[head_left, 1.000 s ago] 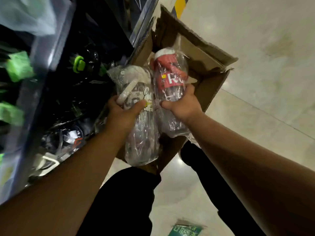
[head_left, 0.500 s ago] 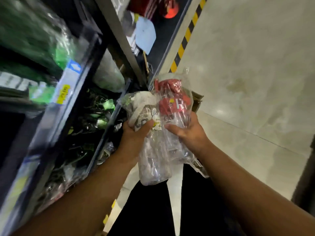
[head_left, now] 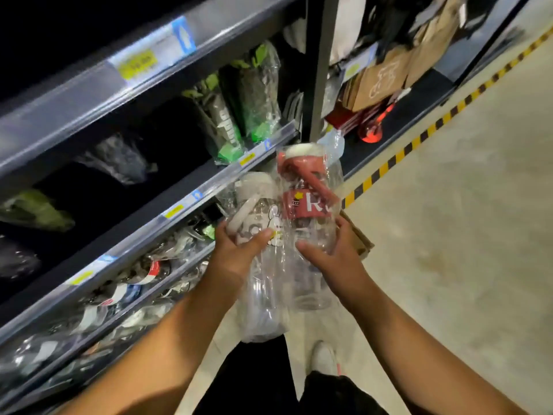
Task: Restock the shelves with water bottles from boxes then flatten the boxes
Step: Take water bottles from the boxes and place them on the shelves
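I hold two clear water bottles in plastic wrap side by side in front of the shelves. My left hand [head_left: 236,256] grips the white-lidded bottle [head_left: 260,211] with a cartoon print. My right hand [head_left: 335,256] grips the red-lidded bottle [head_left: 308,187] with a red label. Both bottles are upright and touch each other. A corner of the cardboard box [head_left: 360,241] shows on the floor behind my right hand; the rest of it is hidden.
Dark metal shelves [head_left: 209,187] on the left hold wrapped green and black bottles [head_left: 236,115] above and more wrapped bottles [head_left: 140,274] below. Brown bags [head_left: 377,82] stand on the far shelf. A yellow-black floor stripe [head_left: 419,139] borders the pale floor on the right.
Both hands have lifted the two bottles out of the box and up in front of the shelves. My view has risen from the box to the shelf rows.
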